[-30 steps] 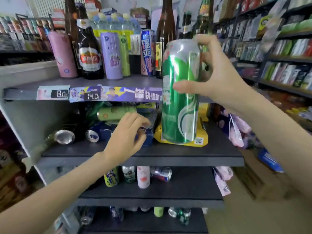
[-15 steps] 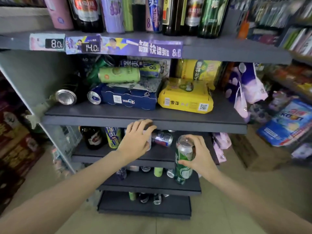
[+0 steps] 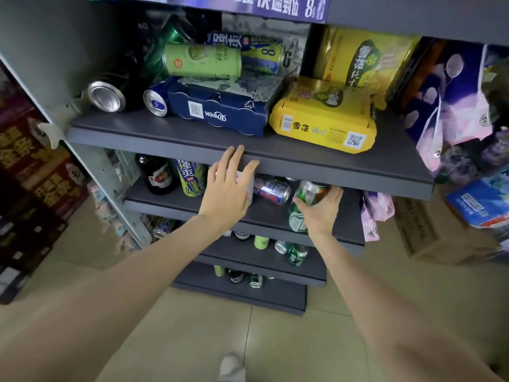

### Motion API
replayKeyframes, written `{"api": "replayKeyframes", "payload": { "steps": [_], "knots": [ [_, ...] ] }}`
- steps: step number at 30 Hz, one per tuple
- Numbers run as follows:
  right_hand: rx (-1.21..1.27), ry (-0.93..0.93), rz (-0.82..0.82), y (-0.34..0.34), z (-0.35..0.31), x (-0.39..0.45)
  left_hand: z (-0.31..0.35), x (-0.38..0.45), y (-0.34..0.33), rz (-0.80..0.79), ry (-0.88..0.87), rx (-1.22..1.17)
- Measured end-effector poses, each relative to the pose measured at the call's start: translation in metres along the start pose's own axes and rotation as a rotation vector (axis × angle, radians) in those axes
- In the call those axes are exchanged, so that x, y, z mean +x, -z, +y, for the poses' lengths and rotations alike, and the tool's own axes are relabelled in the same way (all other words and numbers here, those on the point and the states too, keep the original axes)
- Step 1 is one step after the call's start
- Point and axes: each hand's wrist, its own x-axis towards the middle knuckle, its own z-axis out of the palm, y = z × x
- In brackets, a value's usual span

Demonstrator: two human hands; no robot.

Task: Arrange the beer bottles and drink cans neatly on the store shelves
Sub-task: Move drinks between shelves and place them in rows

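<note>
My right hand [image 3: 321,209] grips a tall green can [image 3: 301,209] near its top and holds it upright at the front of the third shelf [image 3: 275,216]. My left hand [image 3: 228,188] reaches in beside it, fingers spread over a pale pink can [image 3: 249,186]; whether it grips the can is hidden. Just right of that hand a silver and blue can [image 3: 272,190] lies on its side. At the shelf's left stand a dark beer bottle [image 3: 157,175] and a blue and yellow can [image 3: 190,179].
The shelf above [image 3: 192,139] carries a blue can pack [image 3: 220,111], a yellow pack [image 3: 322,119], a light green can [image 3: 201,60] lying on top and other toppled cans. Lower shelves [image 3: 248,260] hold several small cans. Pink bags [image 3: 376,213] hang at right; a cardboard box [image 3: 429,232] sits on the floor.
Both hands dropped from the upper shelves to the third shelf, the right carrying the green can down. The view moved closer and tilted down.
</note>
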Motion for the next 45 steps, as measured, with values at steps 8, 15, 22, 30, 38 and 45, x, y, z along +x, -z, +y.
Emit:
{"api": "replayKeyframes", "payload": {
  "steps": [8,15,22,30,38,45],
  "knots": [
    [0.064,0.02,-0.019,-0.009,0.01,-0.008,-0.006,-0.003,0.005,-0.053,-0.038,0.098],
    [-0.065,-0.225,-0.052,-0.018,0.025,0.008,0.002,-0.003,-0.004,0.008,-0.008,0.091],
    [-0.03,-0.278,0.036,-0.025,0.033,0.053,-0.017,-0.01,-0.013,0.112,-0.118,0.002],
    [-0.104,0.119,-0.184,-0.057,0.053,-0.031,-0.028,-0.089,-0.056,-0.249,0.042,-0.042],
    [-0.645,0.245,-0.328,-0.101,0.024,0.032,-0.054,-0.096,-0.072,-0.359,0.245,-0.219],
    [-0.87,0.108,-0.242,-0.106,0.01,-0.001,-0.092,-0.105,-0.075,-0.401,0.289,-0.259]
  ]
}}
